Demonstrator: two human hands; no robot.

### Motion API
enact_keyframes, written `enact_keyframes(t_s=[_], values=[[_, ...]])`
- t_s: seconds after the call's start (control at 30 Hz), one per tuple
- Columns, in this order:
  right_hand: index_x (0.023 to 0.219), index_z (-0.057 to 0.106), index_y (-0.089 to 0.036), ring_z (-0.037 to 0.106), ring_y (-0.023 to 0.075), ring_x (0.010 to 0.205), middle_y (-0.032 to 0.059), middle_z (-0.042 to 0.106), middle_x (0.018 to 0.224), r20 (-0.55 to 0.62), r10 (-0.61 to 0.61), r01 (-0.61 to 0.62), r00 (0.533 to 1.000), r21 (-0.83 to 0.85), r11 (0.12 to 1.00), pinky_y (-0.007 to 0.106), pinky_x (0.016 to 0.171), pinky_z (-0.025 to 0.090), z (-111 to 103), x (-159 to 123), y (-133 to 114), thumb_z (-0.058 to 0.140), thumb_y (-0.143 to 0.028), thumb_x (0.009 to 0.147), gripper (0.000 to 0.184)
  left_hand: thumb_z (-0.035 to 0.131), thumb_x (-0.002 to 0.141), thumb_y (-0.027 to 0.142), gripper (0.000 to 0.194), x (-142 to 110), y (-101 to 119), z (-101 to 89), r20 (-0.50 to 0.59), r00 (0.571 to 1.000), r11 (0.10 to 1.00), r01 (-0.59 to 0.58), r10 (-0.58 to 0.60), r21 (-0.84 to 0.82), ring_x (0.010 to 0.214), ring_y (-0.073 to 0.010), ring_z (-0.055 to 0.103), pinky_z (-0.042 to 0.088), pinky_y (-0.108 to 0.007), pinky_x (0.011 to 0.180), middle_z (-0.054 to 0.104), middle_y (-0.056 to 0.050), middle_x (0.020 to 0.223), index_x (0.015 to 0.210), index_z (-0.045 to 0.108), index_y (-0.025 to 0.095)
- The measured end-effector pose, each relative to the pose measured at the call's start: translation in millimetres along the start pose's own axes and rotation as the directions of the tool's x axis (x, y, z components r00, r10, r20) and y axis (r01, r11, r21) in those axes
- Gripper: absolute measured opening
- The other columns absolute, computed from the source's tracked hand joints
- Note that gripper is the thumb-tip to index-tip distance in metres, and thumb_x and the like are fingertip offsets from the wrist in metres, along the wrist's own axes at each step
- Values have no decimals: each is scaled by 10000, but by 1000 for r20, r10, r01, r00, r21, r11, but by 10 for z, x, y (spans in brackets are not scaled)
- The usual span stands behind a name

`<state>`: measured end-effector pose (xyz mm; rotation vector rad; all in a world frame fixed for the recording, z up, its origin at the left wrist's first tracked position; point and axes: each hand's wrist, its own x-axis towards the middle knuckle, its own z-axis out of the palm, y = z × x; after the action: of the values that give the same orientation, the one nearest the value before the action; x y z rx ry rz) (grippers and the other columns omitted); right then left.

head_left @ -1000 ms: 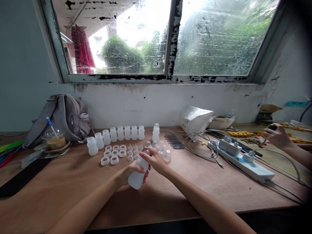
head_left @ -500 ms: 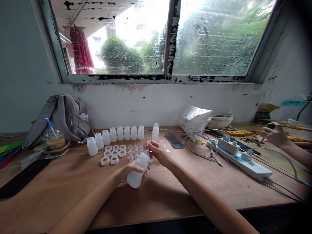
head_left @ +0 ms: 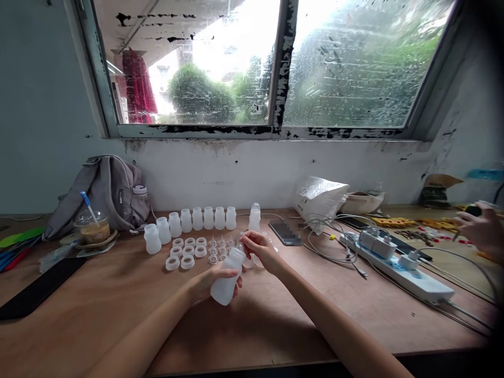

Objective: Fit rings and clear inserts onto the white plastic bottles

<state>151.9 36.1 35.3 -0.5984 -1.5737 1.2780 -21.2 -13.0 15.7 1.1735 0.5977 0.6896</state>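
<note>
Bottle: the frosted bottle is held tilted above the middle of the tabletop, towards its front edge, mouth leaning to the right.
Left hand: the left hand is wrapped around the bottle's body, thumb on the near side.
Right hand: the right hand pinches a small clear piece at the mouth; its exact shape is hard to tell.
Handling: the bottle looks light, smooth and slightly slippery, probably springy plastic; its waist seems the best hold. The clear piece looks soft, best taken by fingertips.
Behind: white rings and more bottles stand towards the back edge.
</note>
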Motion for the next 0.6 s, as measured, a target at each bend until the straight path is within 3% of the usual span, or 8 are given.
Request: enact_keyframes(t_s=[0.27,0.47,0.6], values=[[801,585,-179,513,107,666,16,570,766,-171,-46,48,984,9,999,233,588,408,-89,34,36,582,-331,714,176,525,724,334,248,82,-83,-145,6,1000,1000,-21,21,-5,533,-132,541,420,-246,462,551,-45,731,876,461,148],[781,571,-161,469,85,523,-11,534,631,-226,-95,63,970,-145,987,223,494,387,-111,39,46,581,-329,702,186,504,741,334,289,49,-41,-121,-33,996,994,-86,84,-67,533,-127,534,428,-253,491,539,-29,673,966,464,158],[796,558,-160,470,93,513,-15,515,600,-214,-115,59,970,-249,967,225,468,400,-110,43,81,545,-334,718,192,526,734,371,290,85,-8,-92,-170,973,981,-171,153,-96,534,-114,529,430,-241,495,536,-24,685,918,486,151]])
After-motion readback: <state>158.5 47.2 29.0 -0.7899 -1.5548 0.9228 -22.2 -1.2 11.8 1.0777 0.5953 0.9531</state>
